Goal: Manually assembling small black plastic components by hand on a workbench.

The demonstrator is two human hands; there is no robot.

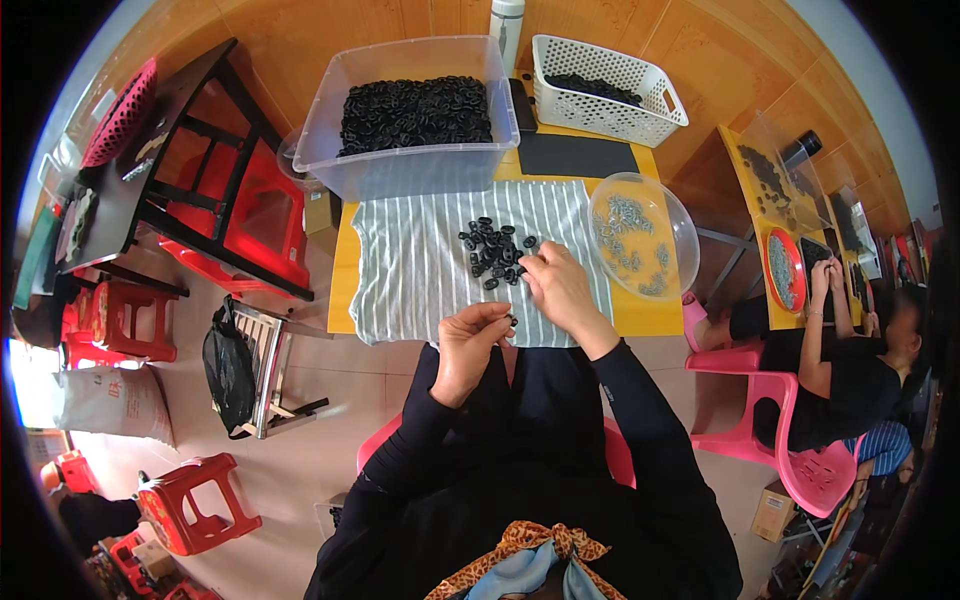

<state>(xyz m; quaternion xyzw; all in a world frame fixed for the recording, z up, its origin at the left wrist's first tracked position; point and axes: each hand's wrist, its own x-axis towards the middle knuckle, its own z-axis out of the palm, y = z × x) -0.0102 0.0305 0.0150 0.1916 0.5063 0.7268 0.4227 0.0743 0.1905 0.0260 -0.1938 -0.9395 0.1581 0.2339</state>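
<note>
A loose pile of small black oval parts (490, 250) lies on a grey-and-white striped cloth (400, 270) in front of me. My left hand (466, 345) is at the cloth's near edge, thumb and fingers pinched on a small black oval part (513, 320) that partly shows at the fingertips. My right hand (562, 292) reaches over the cloth from the right. Its fingertips come together at the pile's right edge, and whatever they grip is hidden.
Behind the cloth stands a clear plastic bin (420, 165) of black parts, with a white perforated basket (610, 115) and a white bottle (507, 30) farther back. A clear round tub (665, 230) of small metal pieces sits right. Another person (840, 370) works at the far right.
</note>
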